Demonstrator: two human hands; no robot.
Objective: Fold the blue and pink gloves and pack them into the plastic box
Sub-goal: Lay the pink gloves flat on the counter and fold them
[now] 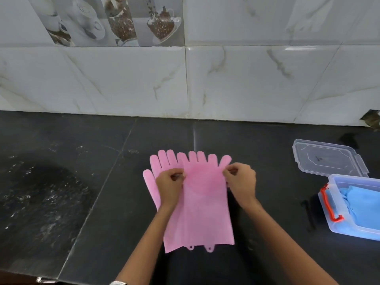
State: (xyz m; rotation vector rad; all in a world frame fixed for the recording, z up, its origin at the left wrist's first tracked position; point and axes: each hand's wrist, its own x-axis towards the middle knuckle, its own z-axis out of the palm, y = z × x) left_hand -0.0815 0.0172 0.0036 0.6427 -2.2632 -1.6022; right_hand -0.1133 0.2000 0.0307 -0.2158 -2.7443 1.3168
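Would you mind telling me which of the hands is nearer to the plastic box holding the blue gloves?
The right hand. It pinches the pink gloves' right edge, on the plastic box's side; the left hand grips their left edge, farther away.

black counter (82, 192), pink gloves (205, 212), plastic box (337, 225), lid (329, 159)

pink gloves (205, 202), blue gloves (364, 206) in clear box (337, 223) with red latch (329, 204), black speckled counter (82, 192), white marbled tiles (246, 79)
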